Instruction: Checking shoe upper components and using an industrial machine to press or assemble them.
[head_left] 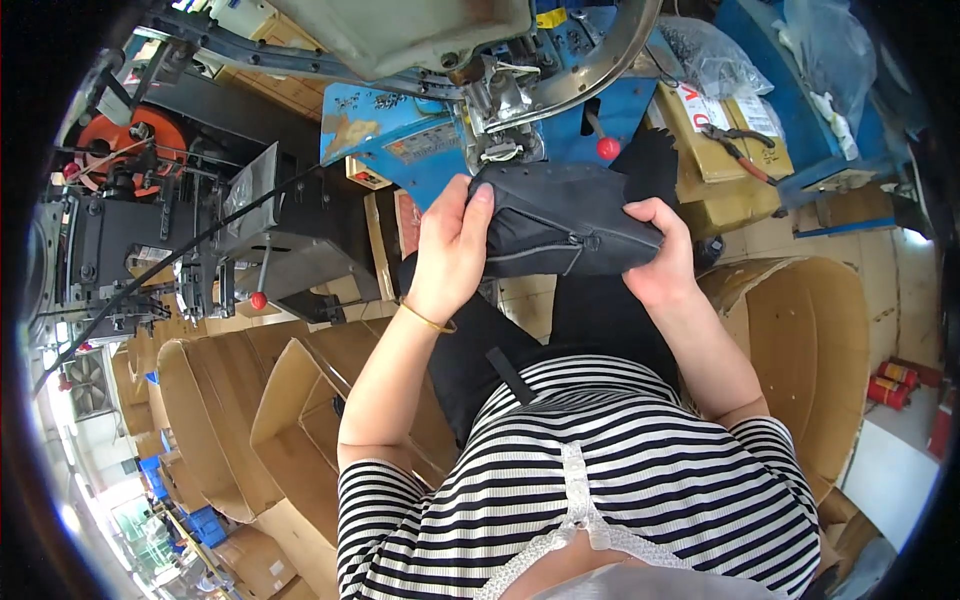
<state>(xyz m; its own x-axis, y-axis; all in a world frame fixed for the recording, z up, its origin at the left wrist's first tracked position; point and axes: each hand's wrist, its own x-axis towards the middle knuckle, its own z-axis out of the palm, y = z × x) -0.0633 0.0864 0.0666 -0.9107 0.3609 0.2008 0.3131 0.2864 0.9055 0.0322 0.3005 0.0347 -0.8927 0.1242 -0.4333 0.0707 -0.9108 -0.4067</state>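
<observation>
Two hands on one part, both forearms rising from the lower middle of the frame. Upper left: dark machine [110, 235] with an orange reel [130, 145]; lever with red knob [258, 300] below it. Lower left: open cartons [215, 425].

Left hand [450, 240], centre: forearm angled up and right, gold-coloured bangle [428, 318] at the wrist, thumb pointing up. Grip closed, pinching the left end of the black zippered fabric piece [540, 195]; fingers mostly tucked out of sight.

Fabric piece sits upper centre, stretched between the hands, zip [540, 243] facing the camera. Its top edge is right by the metal machine head [505, 110]; can't tell if they touch. Blue machine body [395, 150] has a faint marking plate, print too small to read. Red ball knob [608, 148] just above the fabric.

Right hand [665, 260], right of centre: forearm angled up and left, thumb over the top face. Grip closed on the fabric's right end, fingers partly hidden underneath.

Upper right: carton [700, 185], white labels with red and dark print; red-handled pliers [745, 160] on top.
</observation>
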